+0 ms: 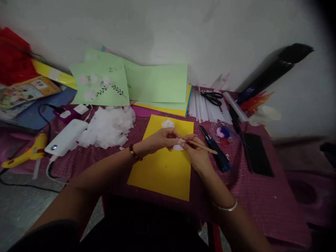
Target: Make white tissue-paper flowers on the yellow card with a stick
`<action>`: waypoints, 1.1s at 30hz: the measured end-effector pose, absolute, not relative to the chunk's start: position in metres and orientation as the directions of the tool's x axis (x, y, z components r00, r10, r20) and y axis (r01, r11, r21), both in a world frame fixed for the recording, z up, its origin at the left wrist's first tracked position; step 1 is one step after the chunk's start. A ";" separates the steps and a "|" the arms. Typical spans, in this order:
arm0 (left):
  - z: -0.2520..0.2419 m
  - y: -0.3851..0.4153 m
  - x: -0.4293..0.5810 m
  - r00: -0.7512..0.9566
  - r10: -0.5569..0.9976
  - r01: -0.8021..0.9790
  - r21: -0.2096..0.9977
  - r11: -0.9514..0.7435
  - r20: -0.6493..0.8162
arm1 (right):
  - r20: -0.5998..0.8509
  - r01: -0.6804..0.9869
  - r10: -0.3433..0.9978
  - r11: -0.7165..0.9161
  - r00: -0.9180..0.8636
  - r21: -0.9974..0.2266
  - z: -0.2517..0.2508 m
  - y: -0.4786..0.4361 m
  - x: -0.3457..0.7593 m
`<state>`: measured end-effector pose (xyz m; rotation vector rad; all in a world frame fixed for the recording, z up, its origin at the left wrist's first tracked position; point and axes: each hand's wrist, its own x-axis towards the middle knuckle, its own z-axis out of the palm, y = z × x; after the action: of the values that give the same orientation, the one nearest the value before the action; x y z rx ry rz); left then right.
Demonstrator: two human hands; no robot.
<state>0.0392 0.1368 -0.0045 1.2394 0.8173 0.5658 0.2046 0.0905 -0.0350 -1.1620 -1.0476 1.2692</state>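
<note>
Over the yellow sheet [162,171], my left hand [162,140] pinches a small white paper piece [179,146] between thumb and fingers. My right hand [197,155] meets it there, fingertips touching the same piece. A flat wooden stick [206,147] lies across the right hand, gripped by its fingers, its rounded end pointing right. Just beyond my left hand, a white paper flower [168,123] rests on the yellow sheet near its top edge. My fingers partly cover the paper piece, so its full shape is hidden.
Left lie a heap of white paper pieces [107,126], a white power bank [67,137] and a yellow glue gun [27,154]. Green card [157,82] leans on the wall. Right are a blue cutter [219,152], black scissors [212,98] and a dark phone [257,154].
</note>
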 end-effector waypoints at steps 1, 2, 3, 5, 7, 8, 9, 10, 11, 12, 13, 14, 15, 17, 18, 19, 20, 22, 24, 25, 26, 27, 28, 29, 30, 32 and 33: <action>-0.005 0.136 0.039 0.615 0.756 0.031 0.965 0.260 -0.223 | -0.052 -0.157 0.998 -0.044 0.043 -0.987 -0.036 0.091 0.205; -0.005 0.136 0.039 0.629 0.748 0.015 0.965 0.262 -0.213 | -0.052 -0.172 0.998 -0.045 0.039 -0.984 -0.036 0.091 0.206; -0.006 0.136 0.038 0.637 0.743 0.006 0.965 0.262 -0.206 | -0.052 -0.185 0.998 -0.044 0.037 -0.982 -0.036 0.091 0.207; -0.007 0.136 0.035 0.641 0.740 0.002 0.965 0.263 -0.204 | -0.050 -0.195 0.998 -0.042 0.040 -0.980 -0.037 0.091 0.207; -0.008 0.136 0.032 0.630 0.746 0.013 0.963 0.268 -0.216 | -0.059 -0.184 0.997 -0.051 0.041 -0.982 -0.036 0.091 0.206; -0.009 0.136 0.031 0.619 0.753 0.024 0.964 0.266 -0.223 | -0.063 -0.176 0.997 -0.054 0.045 -0.983 -0.036 0.091 0.205; -0.009 0.136 0.030 0.607 0.760 0.039 0.965 0.261 -0.231 | -0.062 -0.171 0.997 -0.052 0.051 -0.984 -0.036 0.091 0.205; -0.009 0.135 0.030 0.595 0.767 0.064 0.966 0.252 -0.240 | -0.055 -0.170 0.997 -0.044 0.056 -0.984 -0.036 0.091 0.205; -0.009 0.134 0.030 0.583 0.773 0.094 0.966 0.240 -0.249 | -0.043 -0.172 0.997 -0.033 0.058 -0.985 -0.036 0.091 0.206; -0.009 0.133 0.030 0.574 0.778 0.125 0.966 0.225 -0.256 | -0.031 -0.174 0.998 -0.021 0.053 -0.985 -0.037 0.091 0.206; -0.008 0.132 0.031 0.567 0.781 0.153 0.965 0.212 -0.261 | -0.021 -0.171 0.999 -0.014 0.040 -0.985 -0.038 0.091 0.207; -0.008 0.131 0.031 0.567 0.780 0.174 0.964 0.201 -0.265 | -0.016 -0.161 1.000 -0.012 0.023 -0.987 -0.038 0.091 0.207; -0.009 0.130 0.032 0.570 0.777 0.186 0.963 0.193 -0.266 | -0.016 -0.143 1.000 -0.014 0.010 -0.990 -0.039 0.091 0.208; -0.010 0.129 0.033 0.576 0.775 0.180 0.965 0.190 -0.260 | -0.026 -0.107 1.000 -0.024 0.014 -0.994 -0.042 0.091 0.208; -0.011 0.129 0.033 0.580 0.772 0.166 0.965 0.201 -0.260 | -0.029 -0.101 0.999 -0.026 0.031 -0.995 -0.043 0.092 0.208; -0.013 0.129 0.032 0.589 0.765 0.146 0.966 0.216 -0.260 | -0.028 -0.105 0.998 -0.022 0.054 -0.994 -0.044 0.092 0.209; -0.014 0.129 0.031 0.603 0.754 0.121 0.964 0.236 -0.260 | -0.025 -0.118 0.997 -0.016 0.076 -0.993 -0.045 0.092 0.209; -0.015 0.129 0.028 0.634 0.726 0.074 0.955 0.286 -0.266 | -0.024 -0.148 0.994 -0.008 0.106 -0.989 -0.047 0.093 0.208; -0.016 0.129 0.024 0.654 0.705 0.047 0.945 0.324 -0.274 | -0.035 -0.155 0.993 -0.017 0.112 -0.988 -0.047 0.093 0.208; -0.016 0.129 0.023 0.656 0.702 0.044 0.941 0.334 -0.280 | -0.044 -0.152 0.993 -0.026 0.113 -0.988 -0.047 0.093 0.207; -0.015 0.129 0.022 0.657 0.698 0.046 0.940 0.338 -0.284 | -0.052 -0.149 0.992 -0.035 0.113 -0.988 -0.047 0.093 0.207; -0.015 0.128 0.022 0.657 0.698 0.056 0.941 0.335 -0.287 | -0.057 -0.147 0.992 -0.040 0.114 -0.988 -0.047 0.092 0.206; -0.015 0.128 0.022 0.654 0.698 0.072 0.943 0.325 -0.291 | -0.059 -0.149 0.992 -0.042 0.114 -0.988 -0.047 0.092 0.206; -0.015 0.128 0.022 0.648 0.703 0.091 0.945 0.313 -0.295 | -0.061 -0.153 0.991 -0.042 0.116 -0.987 -0.046 0.092 0.206; -0.015 0.128 0.022 0.639 0.708 0.113 0.947 0.301 -0.301 | -0.061 -0.161 0.991 -0.041 0.117 -0.986 -0.046 0.092 0.206; -0.015 0.129 0.020 0.621 0.719 0.163 0.948 0.272 -0.313 | -0.055 -0.184 0.991 -0.032 0.120 -0.982 -0.046 0.093 0.208; -0.015 0.130 0.016 0.614 0.722 0.195 0.948 0.253 -0.319 | -0.047 -0.197 0.991 -0.022 0.126 -0.980 -0.047 0.094 0.209</action>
<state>0.0160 0.1305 -0.0155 1.2999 0.8846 0.4303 0.2093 0.0938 -0.0468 -1.1469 -0.9538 1.2249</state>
